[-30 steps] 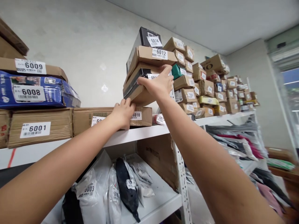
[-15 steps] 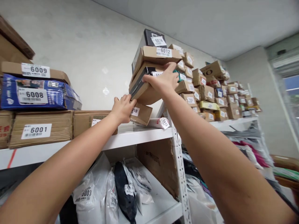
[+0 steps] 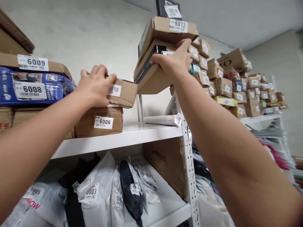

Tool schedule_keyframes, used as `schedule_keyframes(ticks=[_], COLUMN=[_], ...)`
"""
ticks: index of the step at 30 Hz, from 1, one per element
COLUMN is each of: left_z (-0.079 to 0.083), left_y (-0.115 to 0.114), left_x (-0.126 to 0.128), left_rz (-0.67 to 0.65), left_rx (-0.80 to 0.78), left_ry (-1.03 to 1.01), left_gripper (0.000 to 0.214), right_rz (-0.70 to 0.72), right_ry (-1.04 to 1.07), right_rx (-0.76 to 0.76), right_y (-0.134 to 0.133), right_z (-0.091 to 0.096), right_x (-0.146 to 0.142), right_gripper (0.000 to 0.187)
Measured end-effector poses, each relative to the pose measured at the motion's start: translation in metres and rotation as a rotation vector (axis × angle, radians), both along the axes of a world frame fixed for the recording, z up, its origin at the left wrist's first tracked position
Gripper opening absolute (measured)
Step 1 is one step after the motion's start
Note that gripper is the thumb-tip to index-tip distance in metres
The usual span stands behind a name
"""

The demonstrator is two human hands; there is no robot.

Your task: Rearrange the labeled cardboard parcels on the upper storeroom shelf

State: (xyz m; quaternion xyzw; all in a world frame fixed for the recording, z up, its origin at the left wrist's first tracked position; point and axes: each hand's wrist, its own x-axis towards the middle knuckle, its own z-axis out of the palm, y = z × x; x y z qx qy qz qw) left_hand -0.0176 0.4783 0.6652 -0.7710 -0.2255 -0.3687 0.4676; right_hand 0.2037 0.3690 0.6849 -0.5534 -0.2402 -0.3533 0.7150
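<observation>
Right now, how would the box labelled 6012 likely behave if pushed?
The 6012 box is probably stiff: its cardboard holds its shape. It might slide or tip, since it sits on a taped box gripped by the right hand; the dark 6014 box above could shift.

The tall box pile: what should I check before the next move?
1. Right grip touches the bottom box: ok, thumb on its front.
2. Its label fully readable: not ok, partly covered.
3. Box 6012 sits above the bottom box: ok.
4. Top of box 6014 visible: not ok, the picture's edge cuts it off.
5. Left grip on the box marked 010: ok.
6. That box fully resting on box 6006: cannot tell.
</observation>
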Motion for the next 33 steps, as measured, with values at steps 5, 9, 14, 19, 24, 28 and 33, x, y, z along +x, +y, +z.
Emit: schedule_keyframes(ticks=[5, 9, 14, 19, 24, 28, 33], left_z=[-0.007, -0.009, -0.006, -0.016, -0.051, -0.085, -0.109], left_y=[0.007, 0.004, 0.007, 0.023, 0.038, 0.048, 0.062], left_x=[-0.037, -0.046, -0.051, -0.057, -0.078, -0.101, -0.118], left_rz=[-0.047, 0.012, 0.084, 0.056, -0.102, -0.195, -0.294], left_rx=[0.023, -0.011, 0.008, 0.029, 0.151, 0.273, 0.416], left_ry=[-0.072, -0.079, -0.061, -0.102, -0.1, 0.03, 0.135], left_gripper=[0.064, 0.065, 0.079, 0.087, 0.078, 0.062, 0.058], right_rz=[0.036, 0.072, 0.035, 0.1, 0.123, 0.131, 0.132], right_ry=[-0.038, -0.078, -0.179, -0.173, -0.155, -0.135, -0.176], right_rx=[-0.048, -0.036, -0.046, -0.032, -0.007, 0.009, -0.025], right_y=[0.022, 0.042, 0.066, 0.096, 0.122, 0.136, 0.145], right_z=[0.0, 0.005, 0.024, 0.045, 0.037, 0.031, 0.033], right_x=[-0.02, -0.043, -0.065, -0.089, -0.142, -0.18, -0.194], right_gripper=[0.077, 0.069, 0.075, 0.071, 0.08, 0.09, 0.1])
